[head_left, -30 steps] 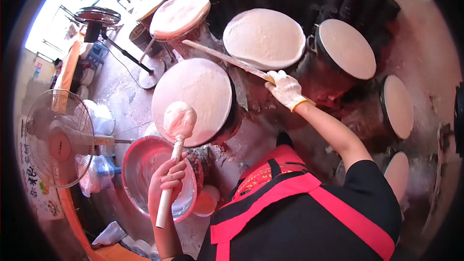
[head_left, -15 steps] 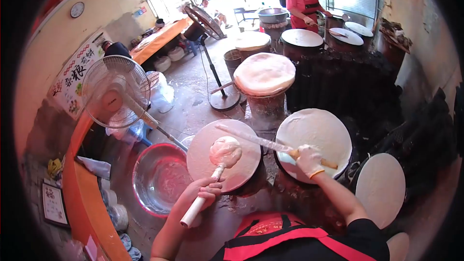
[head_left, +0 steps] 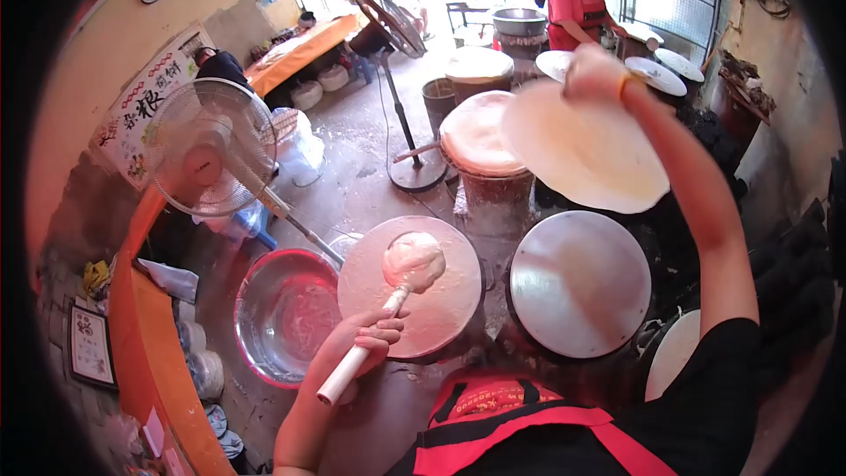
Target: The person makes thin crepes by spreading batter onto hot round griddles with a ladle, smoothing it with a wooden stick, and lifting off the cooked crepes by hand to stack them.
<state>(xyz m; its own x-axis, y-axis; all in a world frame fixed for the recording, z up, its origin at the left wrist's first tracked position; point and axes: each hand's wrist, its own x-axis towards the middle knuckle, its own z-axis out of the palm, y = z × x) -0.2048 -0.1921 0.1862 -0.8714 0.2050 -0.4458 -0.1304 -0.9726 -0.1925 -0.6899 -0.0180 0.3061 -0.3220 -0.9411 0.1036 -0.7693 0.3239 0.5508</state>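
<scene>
My left hand (head_left: 377,332) is closed round the white handle of a ladle (head_left: 357,361), whose round head is thick with pale batter. This head is over the left griddle (head_left: 352,304), which is spread with a thin pale layer. High on the right, my gloved right hand (head_left: 597,75), blurred by motion, is closed on the upper edge of a large thin pancake (head_left: 590,145). The pancake hangs off the cooking surface, beyond the right griddle (head_left: 577,269). That griddle shows a bare grey metal top. The long scraper is out of sight.
A stack of pancakes (head_left: 483,132) lies on a drum stand ahead. A metal basin (head_left: 251,335) with a red rim stands left of the left griddle. Two pedestal fans (head_left: 207,163) are on the left. A co-worker (head_left: 577,4) in red stands at griddles behind.
My right hand has moved up and away, lifting the pancake off the right griddle; the long scraper it held no longer shows. My left hand still holds the ladle, nearly in place.
</scene>
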